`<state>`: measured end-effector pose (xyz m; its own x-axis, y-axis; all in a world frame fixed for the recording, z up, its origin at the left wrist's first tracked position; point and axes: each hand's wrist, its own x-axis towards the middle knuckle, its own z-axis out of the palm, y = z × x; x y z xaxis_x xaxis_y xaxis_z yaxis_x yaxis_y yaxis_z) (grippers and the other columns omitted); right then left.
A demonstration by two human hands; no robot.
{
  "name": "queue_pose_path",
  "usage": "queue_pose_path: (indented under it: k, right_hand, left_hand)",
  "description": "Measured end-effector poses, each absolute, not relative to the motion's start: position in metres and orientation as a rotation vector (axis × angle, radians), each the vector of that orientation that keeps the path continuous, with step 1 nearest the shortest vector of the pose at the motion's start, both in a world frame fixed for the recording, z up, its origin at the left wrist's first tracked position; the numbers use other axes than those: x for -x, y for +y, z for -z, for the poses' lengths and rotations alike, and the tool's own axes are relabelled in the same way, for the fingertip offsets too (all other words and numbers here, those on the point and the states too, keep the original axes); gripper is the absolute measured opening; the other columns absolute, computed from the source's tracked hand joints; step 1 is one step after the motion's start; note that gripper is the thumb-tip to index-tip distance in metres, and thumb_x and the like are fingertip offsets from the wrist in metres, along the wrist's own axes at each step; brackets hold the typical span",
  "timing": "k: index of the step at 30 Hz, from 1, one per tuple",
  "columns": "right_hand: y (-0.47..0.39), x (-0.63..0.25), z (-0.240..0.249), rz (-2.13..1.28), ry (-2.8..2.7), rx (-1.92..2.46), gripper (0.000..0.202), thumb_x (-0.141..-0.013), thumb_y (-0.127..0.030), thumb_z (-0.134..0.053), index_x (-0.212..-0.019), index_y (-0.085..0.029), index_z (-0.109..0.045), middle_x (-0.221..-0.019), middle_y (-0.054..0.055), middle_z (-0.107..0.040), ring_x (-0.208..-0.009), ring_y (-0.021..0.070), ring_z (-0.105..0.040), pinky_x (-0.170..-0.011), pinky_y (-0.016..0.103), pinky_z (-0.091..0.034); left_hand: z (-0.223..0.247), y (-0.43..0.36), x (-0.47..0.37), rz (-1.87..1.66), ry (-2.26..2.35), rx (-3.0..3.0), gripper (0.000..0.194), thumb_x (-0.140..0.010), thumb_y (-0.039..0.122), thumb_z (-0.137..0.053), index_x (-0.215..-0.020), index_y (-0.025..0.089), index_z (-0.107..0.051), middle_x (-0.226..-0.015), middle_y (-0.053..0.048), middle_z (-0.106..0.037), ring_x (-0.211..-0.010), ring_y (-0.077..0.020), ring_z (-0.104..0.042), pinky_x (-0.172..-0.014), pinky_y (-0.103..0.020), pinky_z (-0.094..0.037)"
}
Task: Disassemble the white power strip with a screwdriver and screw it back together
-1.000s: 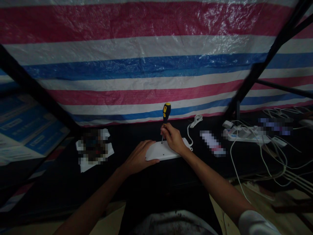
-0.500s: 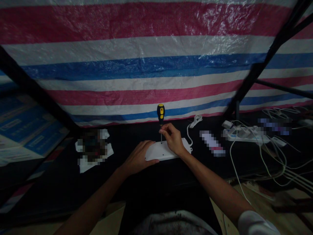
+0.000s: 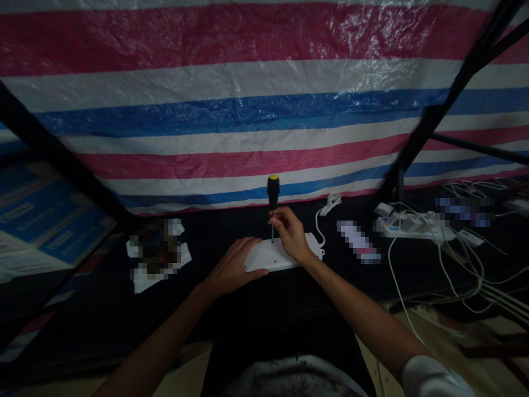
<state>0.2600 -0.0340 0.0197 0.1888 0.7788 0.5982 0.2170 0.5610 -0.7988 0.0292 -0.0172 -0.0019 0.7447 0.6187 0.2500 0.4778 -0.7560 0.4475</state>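
A red, white and blue striped plastic tarpaulin [image 3: 248, 110] hangs behind the black table [image 3: 103, 309]. On it lies a flat white plastic casing [image 3: 270, 256], pinned under the left hand [image 3: 233, 268], fingers flat together. The right hand [image 3: 291, 234] pinches an upright yellow-and-black screwdriver [image 3: 273, 204], tip on the casing.

left arm: reaching forward from lower left, forearm bare | left hand [image 3: 233, 266]: lying palm down, fingers spread flat, pressing on what lies under it | right arm: stretching in from lower right, short white sleeve at the shoulder | right hand [image 3: 291, 234]: raised on its heel, fingers [image 3: 276, 218] pinching around a thin shaft
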Motion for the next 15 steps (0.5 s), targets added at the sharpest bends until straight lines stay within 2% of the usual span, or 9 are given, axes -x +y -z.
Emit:
queue_pose_path:
  k: [2, 7, 12, 15]
  right_hand:
    - [-0.0354, -0.2607, -0.0208, -0.507, -1.362, 0.946, 0.019, -0.106, -0.04, -0.06, -0.117, -0.026, -0.068, -0.106, 0.005, -0.073, -0.096, 0.0211, -0.068, -0.09, 0.036, -0.052]
    - [-0.0361, -0.2622, -0.0233, -0.396, -1.394, 0.996, 0.016, -0.101, -0.041, -0.07, -0.102, -0.026, -0.073, -0.102, 0.005, -0.073, -0.097, 0.0231, -0.066, -0.088, 0.037, -0.053]
    - [-0.0354, -0.2617, -0.0239, -0.52, -1.336, 0.936, 0.022, -0.107, -0.043, -0.058, -0.118, -0.026, -0.067, -0.104, 0.005, -0.077, -0.1, 0.0222, -0.071, -0.094, 0.038, -0.054]
    - [-0.0372, -0.2631, -0.026, -0.417, -1.405, 0.981, 0.021, -0.105, -0.044, -0.062, -0.109, -0.026, -0.073, -0.104, 0.005, -0.075, -0.099, 0.0231, -0.068, -0.093, 0.038, -0.053]
  left_hand:
    - [0.0021, -0.0168, -0.029, -0.548, 0.846, -2.595, 0.083, -0.091, 0.067, -0.075, -0.156, 0.024, -0.047, -0.151, -0.013, -0.056, -0.137, -0.0358, -0.055, -0.117, -0.052, -0.045]
    - [0.0024, -0.0157, -0.0286, -0.546, 0.843, -2.607, 0.084, -0.09, 0.068, -0.075, -0.156, 0.024, -0.048, -0.152, -0.014, -0.057, -0.137, -0.0361, -0.054, -0.118, -0.052, -0.045]
    - [0.0022, -0.0154, -0.0284, -0.559, 0.835, -2.616, 0.081, -0.092, 0.067, -0.073, -0.156, 0.025, -0.049, -0.151, -0.014, -0.058, -0.136, -0.036, -0.056, -0.116, -0.052, -0.046]
    - [0.0016, -0.0147, -0.029, -0.578, 0.819, -2.61, 0.075, -0.096, 0.065, -0.069, -0.155, 0.024, -0.049, -0.149, -0.014, -0.059, -0.135, -0.0349, -0.056, -0.116, -0.051, -0.046]
